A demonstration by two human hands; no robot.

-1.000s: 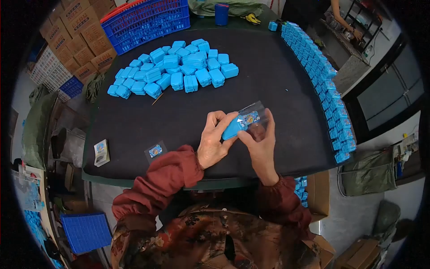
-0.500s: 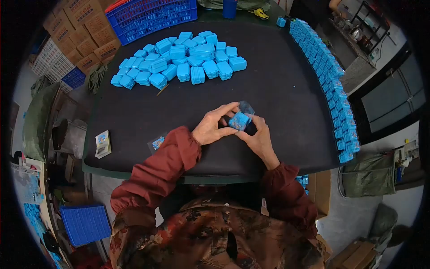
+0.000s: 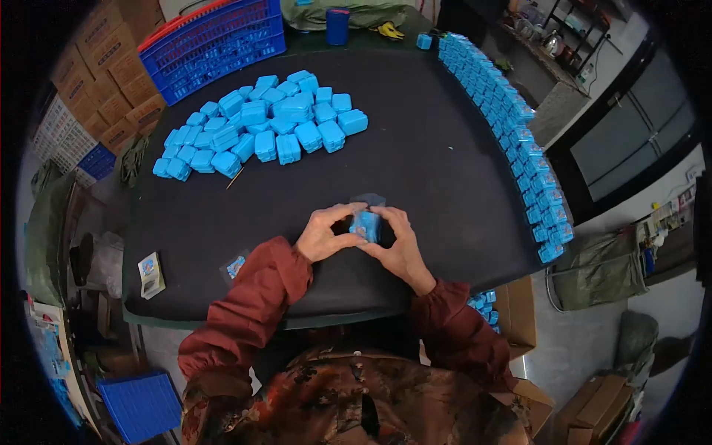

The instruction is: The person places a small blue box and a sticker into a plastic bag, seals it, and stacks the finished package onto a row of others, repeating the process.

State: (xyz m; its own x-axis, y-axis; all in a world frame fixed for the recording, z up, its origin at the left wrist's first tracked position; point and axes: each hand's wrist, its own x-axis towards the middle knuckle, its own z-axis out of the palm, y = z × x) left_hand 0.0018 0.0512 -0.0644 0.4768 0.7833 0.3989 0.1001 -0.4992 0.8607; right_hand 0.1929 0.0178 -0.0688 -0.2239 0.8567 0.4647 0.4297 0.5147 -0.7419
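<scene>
Between my two hands is a small blue case (image 3: 366, 225) with a printed picture on it, held over the near middle of the dark table. My left hand (image 3: 325, 234) grips it from the left, thumb on the near side. From the right, my right hand (image 3: 401, 251) closes its thumb and fingers on the same case. A piece of clear plastic film (image 3: 373, 200) sticks out behind the case; whether it is attached cannot be made out. By my left forearm lies a small printed sticker (image 3: 236, 267) on clear backing.
Plain blue cases (image 3: 252, 113) lie heaped at the back left, a thin stick (image 3: 235, 178) before them. Rows of printed cases (image 3: 523, 148) line the right edge. A booklet-like stack (image 3: 150, 275) lies front left. Behind stand a blue crate (image 3: 215, 53) and a blue cup (image 3: 337, 27).
The view has shifted, so the table's things appear further left and lower. Both hands keep hold of the case, which has turned slightly between the fingers.
</scene>
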